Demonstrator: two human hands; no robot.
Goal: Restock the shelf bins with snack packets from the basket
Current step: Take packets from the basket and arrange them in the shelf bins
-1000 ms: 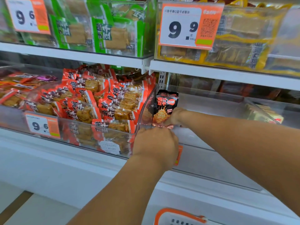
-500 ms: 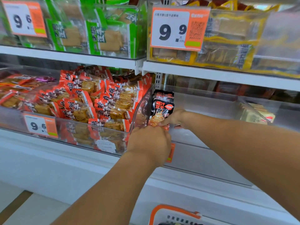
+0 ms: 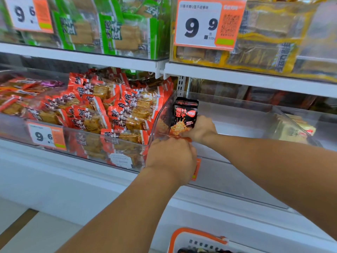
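A black and red snack packet (image 3: 185, 116) stands upright against the left wall of a clear shelf bin (image 3: 237, 114). My right hand (image 3: 201, 129) reaches into the bin and grips the packet's lower right side. My left hand (image 3: 171, 157) is curled at the bin's front left corner, its fingers pinching the packet's bottom edge. The orange and white basket (image 3: 197, 238) shows at the bottom edge of the view, below my arms.
The bin to the left (image 3: 87, 141) is piled with orange snack packets. To the right sits a bin with pale yellow packets (image 3: 291, 128). The upper shelf holds green packets (image 3: 116, 30) and yellow packets (image 3: 264, 39) behind price tags (image 3: 206, 24).
Both hands and the packet have stayed at the bin's left front corner. My view has shifted slightly, bringing more of the basket into sight.
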